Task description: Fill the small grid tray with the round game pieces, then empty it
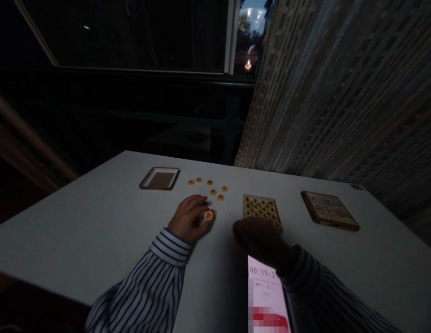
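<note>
My left hand point(189, 217) rests on the white table point(97, 231), its fingers pinched on a round wooden game piece with a red mark point(209, 215). Several more such pieces point(211, 187) lie loose just beyond it. My right hand point(260, 240) lies dark and in shadow at the near edge of a small tray point(262, 209) packed with rows of dark-marked pieces. Its fingers are curled, and I cannot make out anything in them. Both sleeves are striped.
An empty red-rimmed box half point(159, 178) sits at the back left. A printed box lid point(329, 209) lies at the right. A lit phone screen point(267, 296) shows a timer near my right wrist. A woven curtain point(340, 83) hangs at the right; a dark window lies beyond.
</note>
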{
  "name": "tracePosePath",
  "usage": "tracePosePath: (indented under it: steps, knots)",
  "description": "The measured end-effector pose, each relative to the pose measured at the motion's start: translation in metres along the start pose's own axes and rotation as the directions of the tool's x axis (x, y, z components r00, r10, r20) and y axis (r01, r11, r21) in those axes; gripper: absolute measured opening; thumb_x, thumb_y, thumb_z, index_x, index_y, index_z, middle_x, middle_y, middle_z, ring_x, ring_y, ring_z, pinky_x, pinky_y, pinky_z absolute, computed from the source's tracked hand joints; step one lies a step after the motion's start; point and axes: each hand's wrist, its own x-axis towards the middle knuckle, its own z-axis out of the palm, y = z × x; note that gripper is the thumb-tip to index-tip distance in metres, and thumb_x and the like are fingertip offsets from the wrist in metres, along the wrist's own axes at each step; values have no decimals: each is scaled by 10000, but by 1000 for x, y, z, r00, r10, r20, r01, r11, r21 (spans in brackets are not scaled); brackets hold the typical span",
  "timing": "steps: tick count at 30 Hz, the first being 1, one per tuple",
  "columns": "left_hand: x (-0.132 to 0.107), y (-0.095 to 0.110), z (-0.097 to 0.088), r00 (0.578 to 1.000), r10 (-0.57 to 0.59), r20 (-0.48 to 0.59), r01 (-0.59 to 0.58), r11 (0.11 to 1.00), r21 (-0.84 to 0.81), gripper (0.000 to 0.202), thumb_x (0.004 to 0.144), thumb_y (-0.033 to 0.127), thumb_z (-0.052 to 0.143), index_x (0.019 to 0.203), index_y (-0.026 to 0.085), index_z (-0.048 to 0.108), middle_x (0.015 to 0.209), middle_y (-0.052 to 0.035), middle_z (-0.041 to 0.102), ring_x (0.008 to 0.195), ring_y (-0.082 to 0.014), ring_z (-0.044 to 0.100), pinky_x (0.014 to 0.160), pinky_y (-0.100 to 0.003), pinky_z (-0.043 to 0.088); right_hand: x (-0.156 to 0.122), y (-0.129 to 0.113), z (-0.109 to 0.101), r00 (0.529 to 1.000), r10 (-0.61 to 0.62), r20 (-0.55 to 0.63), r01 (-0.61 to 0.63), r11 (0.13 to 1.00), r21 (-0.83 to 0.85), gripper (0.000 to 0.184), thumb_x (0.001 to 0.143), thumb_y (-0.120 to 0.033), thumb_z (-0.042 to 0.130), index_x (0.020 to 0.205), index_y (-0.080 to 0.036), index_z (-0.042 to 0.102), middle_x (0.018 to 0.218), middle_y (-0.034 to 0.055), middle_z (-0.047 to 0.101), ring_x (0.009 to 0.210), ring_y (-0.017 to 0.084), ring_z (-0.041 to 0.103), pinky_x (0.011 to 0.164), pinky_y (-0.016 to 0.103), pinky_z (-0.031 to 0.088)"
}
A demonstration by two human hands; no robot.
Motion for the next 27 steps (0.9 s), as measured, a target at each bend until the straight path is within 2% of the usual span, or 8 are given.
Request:
tracePosePath:
  steps: [7, 16, 19, 27]
  knots:
    - [4, 10, 3, 1000, 16, 6, -16, 1000, 1, 241, 713, 263, 586, 944, 195, 597, 1111, -84, 591, 1084, -240, 488, 919, -447, 402, 0, 0, 0, 1000, 18, 2, -18, 999, -31, 181, 837, -213, 391, 718, -169, 520, 633, 9, 552, 564, 106, 438, 535, 280, 249]
    - [12, 17, 7, 999, 33, 23, -34, 999, 29, 240, 730, 275, 567, 959, 209, 594, 1111, -76, 594, 1072, -239, 502, 921, -447, 396, 4, 4, 0, 986, 150, -71, -153, 987, -39, 207, 844, -213, 374, 741, -165, 547, 665, 36, 599, 587, 123, 497, 540, 272, 269]
    - [14, 19, 8, 999, 38, 25, -38, 999, 30, 238, 731, 267, 566, 961, 212, 595, 1104, -77, 597, 1062, -239, 509, 917, -452, 398, 6, 6, 0, 976, 203, -84, -204, 979, -3, 199, 835, -225, 385, 758, -165, 558, 675, 39, 611, 599, 127, 513, 547, 262, 280]
    - [22, 28, 7, 996, 77, 41, -78, 996, 33, 205, 739, 254, 566, 935, 200, 595, 1096, -74, 601, 1049, -226, 512, 910, -423, 411, 4, 14, -2, 963, 241, -117, -229, 967, 109, 163, 831, -227, 409, 811, -178, 562, 715, 21, 633, 622, 119, 534, 563, 244, 287]
